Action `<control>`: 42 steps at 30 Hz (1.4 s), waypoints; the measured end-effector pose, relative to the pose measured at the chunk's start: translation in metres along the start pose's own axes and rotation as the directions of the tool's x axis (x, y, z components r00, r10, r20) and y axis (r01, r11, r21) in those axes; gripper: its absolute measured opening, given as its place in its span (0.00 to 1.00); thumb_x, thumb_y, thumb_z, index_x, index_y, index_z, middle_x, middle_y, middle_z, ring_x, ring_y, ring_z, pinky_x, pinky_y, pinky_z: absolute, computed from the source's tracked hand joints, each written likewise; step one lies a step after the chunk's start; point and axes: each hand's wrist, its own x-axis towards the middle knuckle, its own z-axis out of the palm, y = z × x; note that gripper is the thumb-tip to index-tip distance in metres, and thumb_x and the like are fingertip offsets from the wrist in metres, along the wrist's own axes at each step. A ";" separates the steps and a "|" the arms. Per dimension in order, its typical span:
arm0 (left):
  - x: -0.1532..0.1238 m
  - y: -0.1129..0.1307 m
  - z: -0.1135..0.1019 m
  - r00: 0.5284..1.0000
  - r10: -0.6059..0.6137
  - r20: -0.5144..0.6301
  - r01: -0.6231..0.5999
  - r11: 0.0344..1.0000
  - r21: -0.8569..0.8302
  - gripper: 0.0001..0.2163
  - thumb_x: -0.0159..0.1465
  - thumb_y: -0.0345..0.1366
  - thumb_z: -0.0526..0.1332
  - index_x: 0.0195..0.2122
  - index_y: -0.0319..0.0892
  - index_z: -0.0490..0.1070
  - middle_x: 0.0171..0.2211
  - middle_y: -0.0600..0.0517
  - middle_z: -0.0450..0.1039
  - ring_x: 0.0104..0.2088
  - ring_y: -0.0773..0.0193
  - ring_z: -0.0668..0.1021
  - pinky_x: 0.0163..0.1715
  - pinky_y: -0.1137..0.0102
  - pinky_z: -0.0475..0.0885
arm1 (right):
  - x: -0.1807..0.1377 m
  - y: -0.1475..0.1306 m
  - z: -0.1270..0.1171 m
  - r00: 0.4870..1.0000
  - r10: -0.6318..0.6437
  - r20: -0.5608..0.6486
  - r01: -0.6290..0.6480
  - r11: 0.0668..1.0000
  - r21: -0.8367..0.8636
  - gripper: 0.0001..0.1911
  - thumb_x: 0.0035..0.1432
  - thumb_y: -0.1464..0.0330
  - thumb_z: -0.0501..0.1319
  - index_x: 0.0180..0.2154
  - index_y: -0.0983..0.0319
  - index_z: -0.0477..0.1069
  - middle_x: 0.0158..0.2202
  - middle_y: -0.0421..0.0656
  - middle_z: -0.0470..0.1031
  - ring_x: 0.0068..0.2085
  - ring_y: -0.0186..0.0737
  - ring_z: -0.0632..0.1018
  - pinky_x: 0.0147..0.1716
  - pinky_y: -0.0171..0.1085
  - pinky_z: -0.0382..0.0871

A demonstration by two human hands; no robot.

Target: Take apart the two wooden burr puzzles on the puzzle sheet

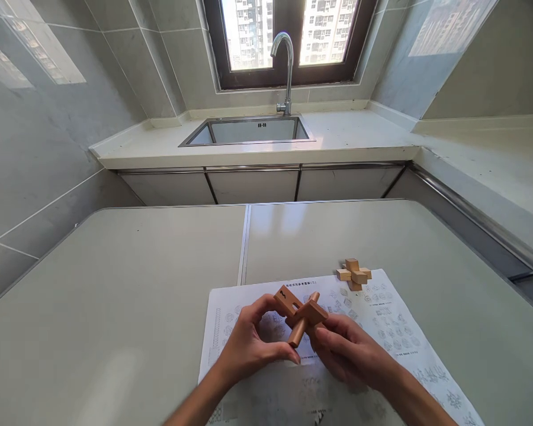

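Observation:
Between my two hands is a reddish-brown wooden burr puzzle (pixel 311 313), its pieces crossing one another, held above a printed sheet. One flat piece carries a dark mark and a slot, and a rounded rod runs through the middle. My left hand (pixel 254 340) grips the left side, with the fingers at the top of the flat piece and the thumb near the rod's lower end. On the right side, my right hand (pixel 349 346) pinches the puzzle; some of its fingertips are hidden behind the wood. The printed instruction sheet (pixel 402 319) shows small puzzle diagrams.
A lighter wooden cross-shaped puzzle (pixel 354 274) rests at the sheet's far edge. Beneath is a pale table (pixel 128 296) with a seam. Beyond it stand a counter (pixel 359 130), a sink (pixel 249 142) and a faucet (pixel 288 71) under a window. Tiled walls flank the sides.

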 end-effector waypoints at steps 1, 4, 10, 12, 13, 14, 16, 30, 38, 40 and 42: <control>0.001 0.000 -0.001 1.000 -0.008 0.008 0.008 1.000 -0.006 0.24 0.47 0.50 0.81 0.39 0.44 0.77 0.40 0.50 0.79 0.45 0.52 0.78 0.52 0.60 0.71 | 0.000 0.001 0.000 1.000 0.000 0.007 0.000 1.000 -0.002 0.22 0.69 0.49 0.62 0.36 0.62 0.69 0.16 0.30 0.60 0.14 0.26 0.57 0.16 0.30 0.52; 0.001 -0.001 -0.002 0.999 -0.029 0.018 0.029 0.999 -0.012 0.23 0.47 0.50 0.81 0.38 0.43 0.78 0.38 0.50 0.79 0.43 0.53 0.77 0.52 0.60 0.70 | 0.001 0.003 -0.001 1.000 -0.011 0.011 0.011 1.000 -0.004 0.22 0.69 0.50 0.62 0.36 0.62 0.70 0.15 0.30 0.61 0.13 0.26 0.58 0.16 0.30 0.53; 0.002 0.002 -0.004 0.998 -0.062 0.034 0.063 0.998 -0.025 0.24 0.45 0.51 0.81 0.38 0.43 0.79 0.38 0.50 0.80 0.43 0.51 0.78 0.50 0.61 0.70 | 0.001 0.005 0.000 1.000 -0.022 0.019 0.022 1.000 0.012 0.21 0.70 0.51 0.61 0.39 0.63 0.72 0.17 0.31 0.62 0.14 0.27 0.60 0.16 0.29 0.55; 0.002 0.002 -0.004 0.997 -0.057 0.052 0.059 0.998 -0.038 0.25 0.46 0.51 0.81 0.39 0.43 0.79 0.39 0.49 0.80 0.44 0.51 0.78 0.49 0.61 0.70 | 0.001 0.004 0.001 0.999 -0.020 0.024 0.020 1.000 0.021 0.20 0.70 0.51 0.62 0.39 0.63 0.71 0.17 0.30 0.62 0.14 0.27 0.60 0.16 0.29 0.55; 0.002 0.002 -0.004 0.997 -0.052 0.060 0.055 0.997 -0.050 0.25 0.46 0.51 0.81 0.39 0.43 0.79 0.40 0.49 0.80 0.44 0.51 0.78 0.49 0.61 0.71 | 0.001 0.004 0.001 1.000 -0.017 0.023 0.016 1.000 0.026 0.20 0.70 0.51 0.62 0.39 0.63 0.71 0.17 0.30 0.62 0.14 0.27 0.60 0.16 0.29 0.55; 0.002 0.002 -0.005 0.997 -0.045 0.067 0.049 0.997 -0.062 0.25 0.47 0.51 0.81 0.40 0.43 0.79 0.40 0.49 0.80 0.44 0.51 0.78 0.49 0.61 0.71 | 0.001 0.004 0.001 1.000 -0.014 0.019 0.014 0.999 0.029 0.20 0.70 0.51 0.62 0.39 0.63 0.71 0.17 0.30 0.62 0.14 0.27 0.59 0.16 0.29 0.55; 0.002 0.000 -0.005 0.996 -0.036 0.077 0.042 0.995 -0.085 0.25 0.47 0.50 0.81 0.41 0.43 0.79 0.41 0.48 0.80 0.45 0.51 0.78 0.50 0.61 0.71 | 0.001 0.004 0.001 1.000 -0.012 0.007 0.011 0.999 0.036 0.20 0.70 0.51 0.62 0.38 0.63 0.71 0.18 0.31 0.62 0.15 0.27 0.59 0.16 0.29 0.55; 0.001 -0.009 -0.009 0.994 -0.036 0.104 0.051 0.988 -0.147 0.26 0.53 0.53 0.78 0.46 0.43 0.80 0.42 0.46 0.78 0.45 0.51 0.75 0.50 0.60 0.69 | 0.004 0.018 0.013 0.998 -0.047 -0.043 0.055 0.973 0.223 0.16 0.73 0.56 0.61 0.37 0.62 0.71 0.16 0.31 0.62 0.15 0.26 0.55 0.17 0.29 0.51; 0.004 -0.008 -0.009 0.989 -0.028 0.145 0.062 0.970 -0.235 0.24 0.53 0.52 0.78 0.44 0.42 0.79 0.40 0.47 0.76 0.44 0.53 0.76 0.47 0.62 0.69 | 0.005 0.017 0.013 0.999 -0.040 -0.022 0.044 0.973 0.225 0.18 0.73 0.56 0.60 0.34 0.62 0.70 0.16 0.31 0.62 0.15 0.26 0.56 0.16 0.29 0.51; 0.004 -0.008 -0.009 0.988 -0.032 0.154 0.069 0.969 -0.239 0.25 0.53 0.52 0.78 0.45 0.42 0.79 0.41 0.47 0.76 0.45 0.52 0.76 0.48 0.62 0.69 | 0.005 0.017 0.013 0.999 -0.032 -0.023 0.037 0.973 0.230 0.18 0.73 0.56 0.60 0.35 0.62 0.71 0.16 0.31 0.62 0.15 0.26 0.56 0.16 0.29 0.51; 0.004 -0.008 -0.009 0.987 -0.034 0.159 0.073 0.968 -0.240 0.26 0.53 0.53 0.78 0.46 0.42 0.79 0.42 0.46 0.76 0.46 0.51 0.76 0.49 0.61 0.69 | 0.005 0.017 0.013 0.999 -0.024 -0.026 0.029 0.974 0.226 0.18 0.73 0.55 0.61 0.36 0.62 0.71 0.16 0.31 0.62 0.15 0.26 0.56 0.16 0.29 0.51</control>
